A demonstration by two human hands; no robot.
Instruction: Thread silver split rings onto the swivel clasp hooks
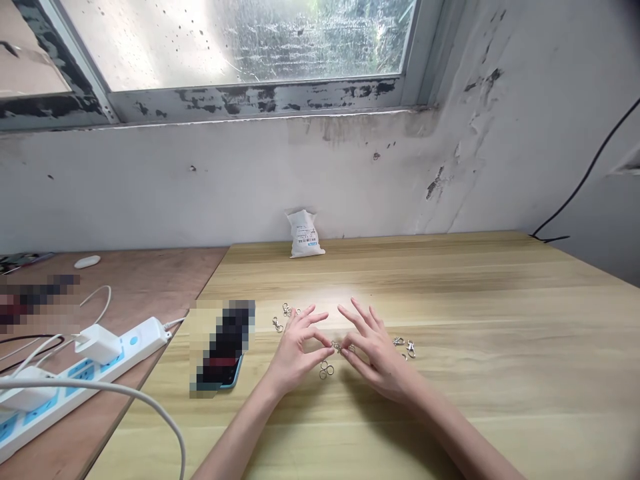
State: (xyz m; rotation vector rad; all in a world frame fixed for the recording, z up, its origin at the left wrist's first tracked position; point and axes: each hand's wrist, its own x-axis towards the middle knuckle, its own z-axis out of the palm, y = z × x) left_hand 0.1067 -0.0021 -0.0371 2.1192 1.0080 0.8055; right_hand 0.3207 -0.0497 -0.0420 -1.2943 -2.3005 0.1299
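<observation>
Thumb and forefinger tips (326, 344) of the left hand (295, 353) and right hand (376, 353) close around a tiny silver metal clasp (337, 347), though whether they clamp it is too small to tell; the other fingers spread apart. Just below lie interlocked silver split rings (326, 370), and more silver swivel clasps (410, 349) sit to either side on the pale wood-grain table (475, 400).

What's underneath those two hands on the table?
Small silver rings lie on the wooden table between the left hand and right hand; whatever sits under the palms is hidden.
</observation>
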